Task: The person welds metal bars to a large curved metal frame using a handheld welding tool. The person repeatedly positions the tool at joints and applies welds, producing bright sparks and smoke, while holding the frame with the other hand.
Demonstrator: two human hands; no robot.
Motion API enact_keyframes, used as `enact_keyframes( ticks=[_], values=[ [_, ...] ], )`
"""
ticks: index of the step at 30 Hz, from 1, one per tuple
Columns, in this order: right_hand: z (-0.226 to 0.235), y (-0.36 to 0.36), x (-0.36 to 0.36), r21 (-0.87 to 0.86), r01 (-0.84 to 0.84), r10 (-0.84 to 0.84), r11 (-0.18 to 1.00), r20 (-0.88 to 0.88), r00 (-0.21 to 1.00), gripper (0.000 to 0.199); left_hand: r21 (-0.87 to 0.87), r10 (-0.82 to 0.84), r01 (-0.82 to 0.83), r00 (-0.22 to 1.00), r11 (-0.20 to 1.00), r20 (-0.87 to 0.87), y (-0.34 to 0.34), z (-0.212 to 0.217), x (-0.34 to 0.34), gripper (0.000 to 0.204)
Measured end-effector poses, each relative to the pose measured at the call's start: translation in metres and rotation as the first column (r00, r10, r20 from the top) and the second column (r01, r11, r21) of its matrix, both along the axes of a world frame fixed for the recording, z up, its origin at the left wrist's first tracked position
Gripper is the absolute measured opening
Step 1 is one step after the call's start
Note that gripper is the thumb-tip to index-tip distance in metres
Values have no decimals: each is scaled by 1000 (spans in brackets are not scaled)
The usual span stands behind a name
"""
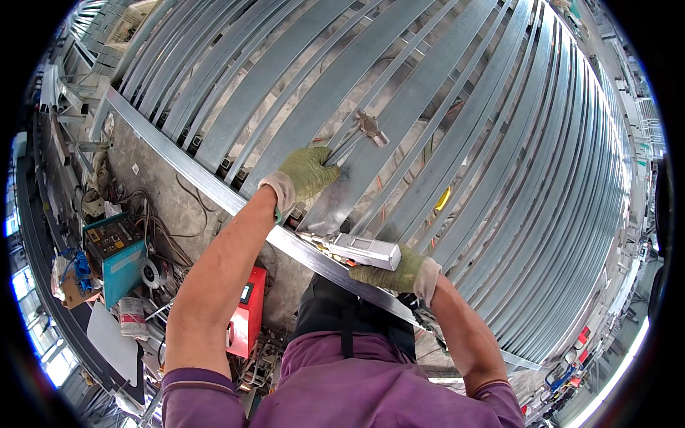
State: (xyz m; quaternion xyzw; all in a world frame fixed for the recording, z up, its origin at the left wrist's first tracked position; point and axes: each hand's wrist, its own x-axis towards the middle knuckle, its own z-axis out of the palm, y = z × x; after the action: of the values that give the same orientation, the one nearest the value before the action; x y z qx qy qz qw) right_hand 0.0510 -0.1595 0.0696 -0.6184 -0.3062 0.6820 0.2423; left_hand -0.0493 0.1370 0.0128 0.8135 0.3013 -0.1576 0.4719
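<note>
My left hand [305,173], in a green-and-white work glove, is closed round the thin handle of a hammer [371,130]. The hammer's metal head lies over the flat steel bars, pointing away from me. Lower and to the right, my gloved right hand [401,271] grips a silver, box-bodied welding gun [365,250]. Its nozzle points left, close to the near end of a wide steel bar [332,203] where that bar meets the front rail [193,175]. A dark smudge marks this bar near my left hand. My right fingers are partly hidden beneath the gun.
Many parallel grey steel bars [499,85] stretch away, with gaps between them. Left of me stand a teal machine with a dark control panel [118,253], a wire spool [151,272] and tangled cables. A red machine [246,317] sits on the floor below the rail.
</note>
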Motion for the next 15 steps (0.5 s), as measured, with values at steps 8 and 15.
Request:
enact_keyframes(
  ticks=[8,15],
  values=[
    [-15,-1,1,81,-15,15,997,-3,1000,64,27,6,-6,1000,1000,-28,1,1,1,38],
    [3,2,3,-20,-11,11,1000,-14,1000,59,31,1,-1,1000,1000,-3,0,-1,1,40]
  ],
)
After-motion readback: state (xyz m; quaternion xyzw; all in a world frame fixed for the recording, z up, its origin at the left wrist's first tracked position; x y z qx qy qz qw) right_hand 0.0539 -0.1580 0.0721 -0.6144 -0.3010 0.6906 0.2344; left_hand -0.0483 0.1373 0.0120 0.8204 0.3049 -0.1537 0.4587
